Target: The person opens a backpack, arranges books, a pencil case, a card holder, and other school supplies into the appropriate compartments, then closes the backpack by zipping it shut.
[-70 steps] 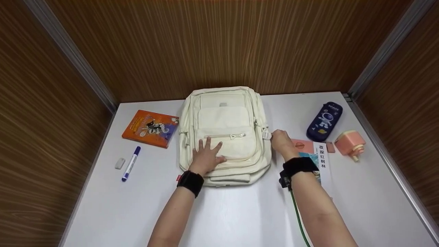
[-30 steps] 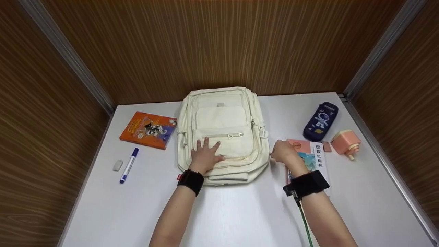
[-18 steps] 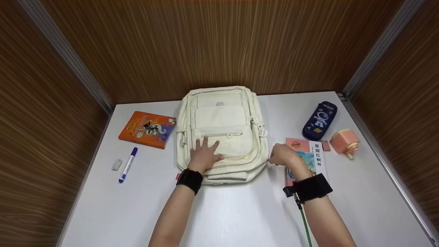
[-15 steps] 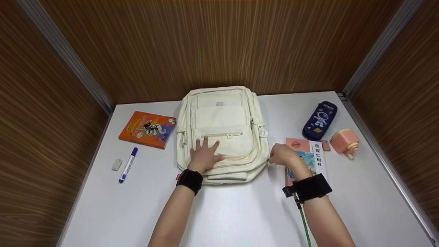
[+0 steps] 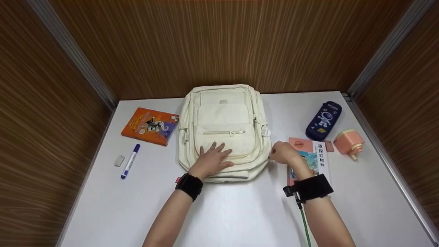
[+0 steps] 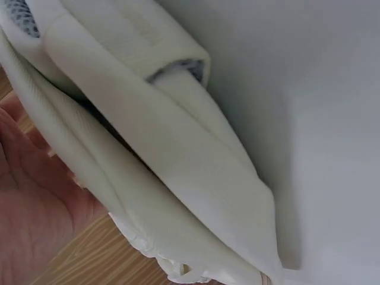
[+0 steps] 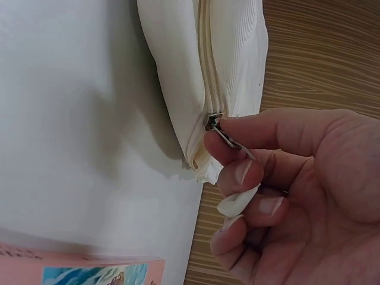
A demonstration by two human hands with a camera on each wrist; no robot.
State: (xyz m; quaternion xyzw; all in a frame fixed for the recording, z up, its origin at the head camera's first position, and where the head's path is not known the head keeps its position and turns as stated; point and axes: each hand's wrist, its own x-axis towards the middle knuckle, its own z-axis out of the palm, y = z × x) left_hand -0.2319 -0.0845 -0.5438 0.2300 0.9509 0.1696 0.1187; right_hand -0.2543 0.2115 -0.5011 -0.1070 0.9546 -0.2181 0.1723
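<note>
- I see the left hand (image 5: 211,162) with fingers spread over the lower front of the cream backpack (image 5: 223,115), presumably to steady it.
- Right hand (image 5: 284,153) pinches a zipper pull (image 7: 230,139) between thumb and finger; I'd guess for control of the slider.
- Backpack lies under the left hand, just left of the right.
- Pink book (image 5: 321,156) below the right wrist; orange book (image 5: 149,126), marker (image 5: 130,161) left of the left hand, probably out of the way.

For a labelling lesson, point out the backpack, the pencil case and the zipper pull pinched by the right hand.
Backpack (image 5: 223,115), head view, on its front panel.
Pencil case (image 5: 324,120), head view, on its printed astronaut.
Zipper pull (image 7: 228,138), right wrist view, on its metal tab.
</note>
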